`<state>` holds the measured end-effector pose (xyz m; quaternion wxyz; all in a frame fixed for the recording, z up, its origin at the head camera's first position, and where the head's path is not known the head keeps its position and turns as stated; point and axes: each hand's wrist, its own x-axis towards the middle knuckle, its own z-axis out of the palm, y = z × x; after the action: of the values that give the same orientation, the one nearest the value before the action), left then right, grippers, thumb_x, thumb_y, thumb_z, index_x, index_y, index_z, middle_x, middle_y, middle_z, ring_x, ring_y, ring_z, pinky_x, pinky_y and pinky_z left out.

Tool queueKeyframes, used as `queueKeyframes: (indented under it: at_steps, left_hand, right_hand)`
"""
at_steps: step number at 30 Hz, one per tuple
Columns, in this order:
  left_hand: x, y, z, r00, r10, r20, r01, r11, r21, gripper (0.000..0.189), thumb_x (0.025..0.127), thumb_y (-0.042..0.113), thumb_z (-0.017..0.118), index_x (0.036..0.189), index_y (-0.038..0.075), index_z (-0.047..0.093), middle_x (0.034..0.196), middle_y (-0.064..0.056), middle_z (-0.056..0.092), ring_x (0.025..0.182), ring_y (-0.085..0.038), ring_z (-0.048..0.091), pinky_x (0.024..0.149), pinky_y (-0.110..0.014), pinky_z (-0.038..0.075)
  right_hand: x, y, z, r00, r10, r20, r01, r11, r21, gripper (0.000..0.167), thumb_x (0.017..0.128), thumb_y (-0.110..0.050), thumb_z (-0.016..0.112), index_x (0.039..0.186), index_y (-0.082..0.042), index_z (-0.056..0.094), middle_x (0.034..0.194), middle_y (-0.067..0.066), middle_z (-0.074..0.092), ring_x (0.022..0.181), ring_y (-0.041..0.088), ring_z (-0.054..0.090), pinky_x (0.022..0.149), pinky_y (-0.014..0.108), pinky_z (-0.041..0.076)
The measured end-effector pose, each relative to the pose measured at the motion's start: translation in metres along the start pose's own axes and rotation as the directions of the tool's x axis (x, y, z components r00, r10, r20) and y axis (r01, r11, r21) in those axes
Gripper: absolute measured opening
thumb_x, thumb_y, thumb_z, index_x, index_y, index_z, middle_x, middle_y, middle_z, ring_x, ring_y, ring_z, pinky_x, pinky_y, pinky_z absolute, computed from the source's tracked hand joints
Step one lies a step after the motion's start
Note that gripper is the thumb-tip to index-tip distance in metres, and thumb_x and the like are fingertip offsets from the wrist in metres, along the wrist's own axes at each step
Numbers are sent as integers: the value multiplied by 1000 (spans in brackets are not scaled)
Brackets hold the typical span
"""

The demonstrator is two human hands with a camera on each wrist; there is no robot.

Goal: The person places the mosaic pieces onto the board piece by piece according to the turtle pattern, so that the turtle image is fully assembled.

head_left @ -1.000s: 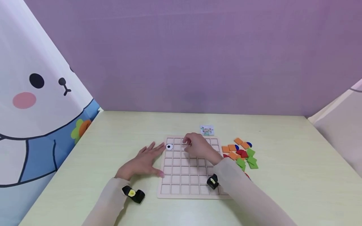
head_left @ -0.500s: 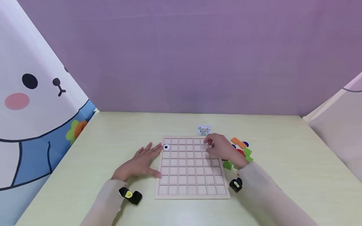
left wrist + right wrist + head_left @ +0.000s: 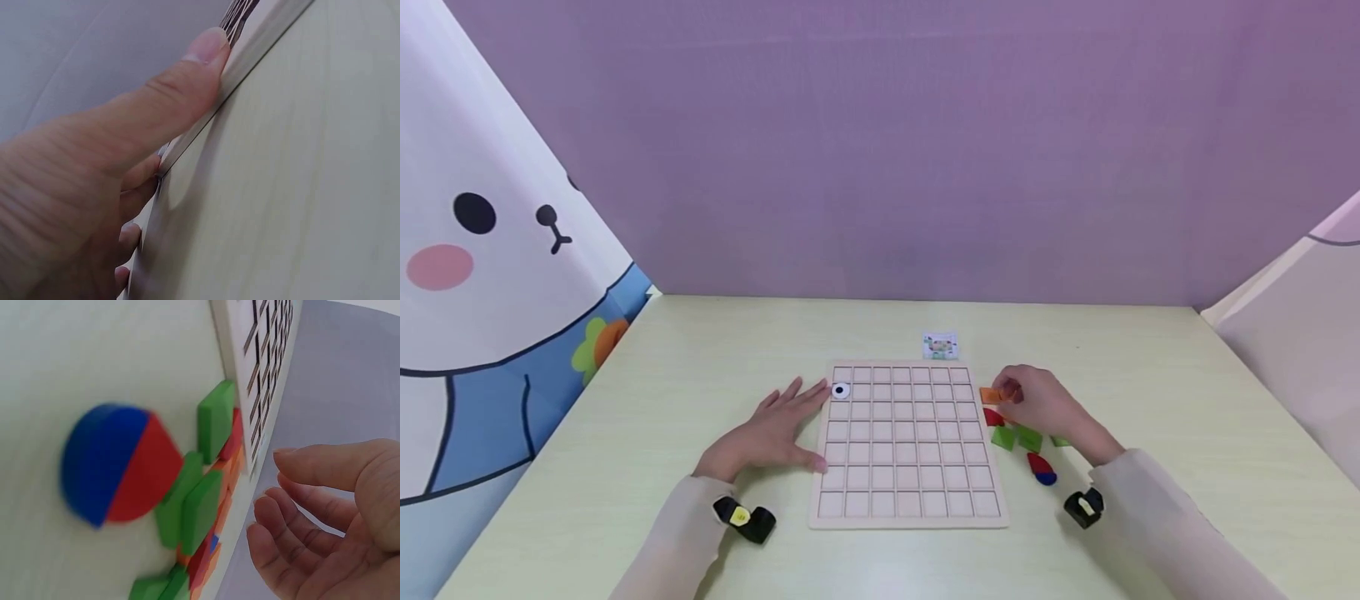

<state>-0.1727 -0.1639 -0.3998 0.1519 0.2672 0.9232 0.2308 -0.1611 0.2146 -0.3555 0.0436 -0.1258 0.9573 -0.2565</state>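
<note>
A pale square grid board (image 3: 904, 527) lies on the table, with a white round eye piece (image 3: 840, 390) in a cell near its upper left corner. My left hand (image 3: 771, 433) rests spread at the board's left side, its thumb and fingertips at the rim. Over the loose pieces to the right of the board is my right hand (image 3: 1045, 408). In the right wrist view its thumb and bent fingers stand apart with nothing between them. It hides some pieces in the head view. An orange tile (image 3: 989, 396) shows by its fingertips, close to the board's edge.
Green tiles (image 3: 1003, 437) and a red piece (image 3: 992, 417) lie beside the board. Nearer stands a rounded red-and-blue pair, its blue part (image 3: 100, 456) large in the right wrist view. A small printed card (image 3: 941, 345) lies behind the board. A purple curtain (image 3: 925, 167) closes the back.
My right hand has moved right, from over the board's upper middle to over the loose pieces. The left hand stays at the board's edge. The view has shifted slightly.
</note>
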Motion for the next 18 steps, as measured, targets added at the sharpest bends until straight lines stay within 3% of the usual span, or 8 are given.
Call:
queueKeyframes:
  at_steps: [9,18]
  left_hand:
    - [0,1,3,1000,-1,-2,1,1000,-4,110,68,57,76,153,13,21,160,-5,15,147,-40,-1,116,-60,2]
    - [-4,0,0,1000,12,-12,-12,1000,-23,111,68,58,76,152,11,22,160,-8,17,146,-41,0,115,-62,2]
  right_hand:
    - [-22,12,-8,1000,-29,-1,29,999,-24,18,81,-3,71,97,1,64,84,4,62,72,15,50,58,20,45]
    - [-35,19,-6,1000,-5,-8,5,998,-66,20,78,-5,75,95,-2,65,86,3,63,75,15,50,61,21,46]
